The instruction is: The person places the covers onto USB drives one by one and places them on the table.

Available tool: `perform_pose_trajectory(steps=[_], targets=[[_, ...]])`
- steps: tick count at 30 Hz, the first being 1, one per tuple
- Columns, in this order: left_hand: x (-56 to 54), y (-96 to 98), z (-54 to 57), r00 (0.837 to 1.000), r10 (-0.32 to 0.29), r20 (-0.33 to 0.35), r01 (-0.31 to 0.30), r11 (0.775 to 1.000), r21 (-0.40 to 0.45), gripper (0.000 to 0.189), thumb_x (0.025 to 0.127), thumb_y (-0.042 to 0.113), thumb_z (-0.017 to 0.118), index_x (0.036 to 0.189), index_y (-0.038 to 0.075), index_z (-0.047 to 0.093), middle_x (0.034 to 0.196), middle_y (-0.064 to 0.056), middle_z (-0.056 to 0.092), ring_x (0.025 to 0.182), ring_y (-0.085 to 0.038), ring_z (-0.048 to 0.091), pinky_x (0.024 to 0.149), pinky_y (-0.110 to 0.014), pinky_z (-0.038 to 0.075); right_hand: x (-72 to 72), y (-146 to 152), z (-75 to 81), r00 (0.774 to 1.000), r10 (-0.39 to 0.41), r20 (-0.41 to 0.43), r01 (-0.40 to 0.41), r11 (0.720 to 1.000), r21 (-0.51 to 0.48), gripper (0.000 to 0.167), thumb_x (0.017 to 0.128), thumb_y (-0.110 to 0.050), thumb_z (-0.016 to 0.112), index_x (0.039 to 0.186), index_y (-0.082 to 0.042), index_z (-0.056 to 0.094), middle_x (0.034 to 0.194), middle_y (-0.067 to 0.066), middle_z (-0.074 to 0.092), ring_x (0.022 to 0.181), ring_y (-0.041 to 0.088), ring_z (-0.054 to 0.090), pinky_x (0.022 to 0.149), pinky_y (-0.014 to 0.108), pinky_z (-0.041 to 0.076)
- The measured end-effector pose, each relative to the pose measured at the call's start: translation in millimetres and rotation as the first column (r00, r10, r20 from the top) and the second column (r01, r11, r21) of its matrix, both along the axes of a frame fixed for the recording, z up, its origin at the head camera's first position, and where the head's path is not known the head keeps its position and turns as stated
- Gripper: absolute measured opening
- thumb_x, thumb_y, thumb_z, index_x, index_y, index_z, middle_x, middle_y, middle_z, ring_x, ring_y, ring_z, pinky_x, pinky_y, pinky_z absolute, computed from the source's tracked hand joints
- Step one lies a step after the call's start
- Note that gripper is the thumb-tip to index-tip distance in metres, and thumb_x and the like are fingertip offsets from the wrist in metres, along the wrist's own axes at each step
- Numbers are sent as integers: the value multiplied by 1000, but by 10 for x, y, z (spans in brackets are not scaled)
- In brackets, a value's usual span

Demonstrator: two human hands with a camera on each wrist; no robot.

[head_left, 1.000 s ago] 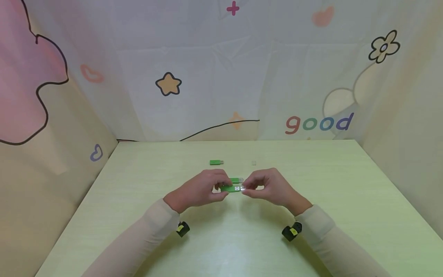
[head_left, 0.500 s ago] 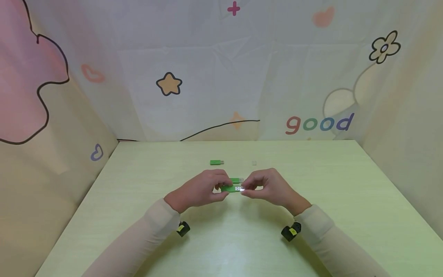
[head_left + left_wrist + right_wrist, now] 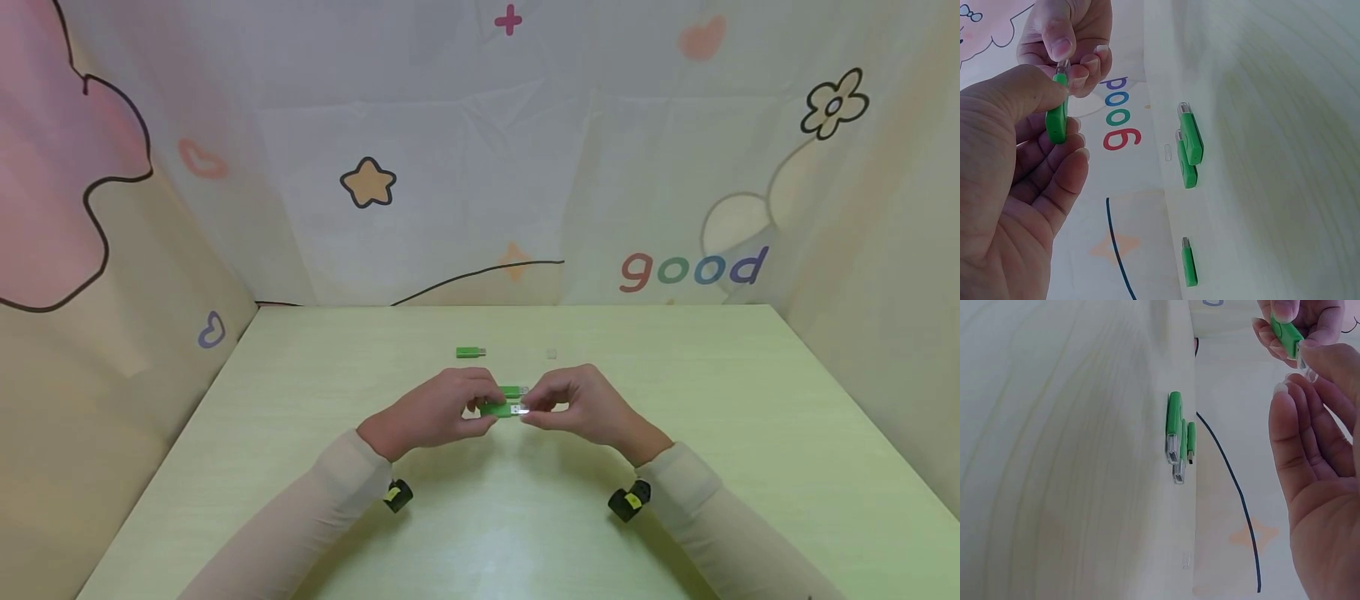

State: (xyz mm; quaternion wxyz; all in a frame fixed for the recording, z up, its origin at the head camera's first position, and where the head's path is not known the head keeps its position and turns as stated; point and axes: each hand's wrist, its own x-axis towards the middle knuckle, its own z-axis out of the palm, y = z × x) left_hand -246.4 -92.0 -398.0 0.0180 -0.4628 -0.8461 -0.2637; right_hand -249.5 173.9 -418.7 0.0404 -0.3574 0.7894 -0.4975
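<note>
My left hand (image 3: pixel 442 408) pinches a green USB stick (image 3: pixel 495 410) between thumb and fingers, its metal plug pointing right. With thumb and fingertips, my right hand (image 3: pixel 588 408) holds a small clear cap (image 3: pixel 1309 374) at the plug end, in line with the stick. The cap covers at least part of the plug; how far is partly hidden by the fingers. On the table behind the hands lies another green stick (image 3: pixel 514 392). The left wrist view shows two capped sticks close together on the table, the nearer green one (image 3: pixel 1191 139) and a second one (image 3: pixel 1188 172).
Farther back on the pale table (image 3: pixel 480 517) lies a green USB stick (image 3: pixel 470 352) with its metal plug bare. To its right is a loose clear cap (image 3: pixel 551 353). A printed cloth (image 3: pixel 450 125) hangs behind the table and along its sides.
My right hand has shifted slightly left, bringing the clear cap farther over the plug. My left hand holds the stick almost still. Things on the table have not moved.
</note>
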Motion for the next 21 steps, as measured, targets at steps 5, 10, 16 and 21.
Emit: perform_pose_trajectory(steps=[5, 10, 16, 21], targets=[[-7, 7, -10, 1000, -6, 3, 6, 1000, 6, 16, 91, 6, 72, 106, 10, 74, 101, 2, 67, 85, -21, 66, 76, -32, 59, 2, -5, 3, 1000, 2, -10, -2, 1000, -1, 14, 86, -11, 83, 99, -10, 81, 94, 4, 79, 79, 13, 73, 79, 33, 62], [-19, 11, -22, 1000, -9, 0, 9, 1000, 2, 16, 92, 6, 71, 106, 11, 74, 101, 3, 67, 85, -20, 66, 76, -29, 58, -12, -5, -10, 1000, 8, -27, -8, 1000, 5, 14, 86, -12, 83, 100, -10, 81, 94, 3, 79, 81, 13, 73, 79, 30, 62], [-15, 19, -17, 1000, -12, -5, 12, 1000, -5, 15, 92, 7, 72, 107, 11, 75, 102, 3, 67, 83, -10, 61, 77, -26, 58, -14, -5, -14, 1000, 15, -24, -15, 1000, 12, 14, 86, -13, 83, 100, -12, 81, 95, 2, 79, 81, 13, 74, 79, 30, 62], [-15, 24, -18, 1000, -14, -6, 14, 1000, -10, 17, 93, 7, 72, 109, 10, 75, 104, 1, 68, 84, -16, 64, 77, -29, 59, -15, -12, -14, 999, 15, -38, -15, 1000, 9, 13, 86, -12, 82, 99, -12, 81, 94, 2, 79, 81, 13, 74, 79, 30, 62]])
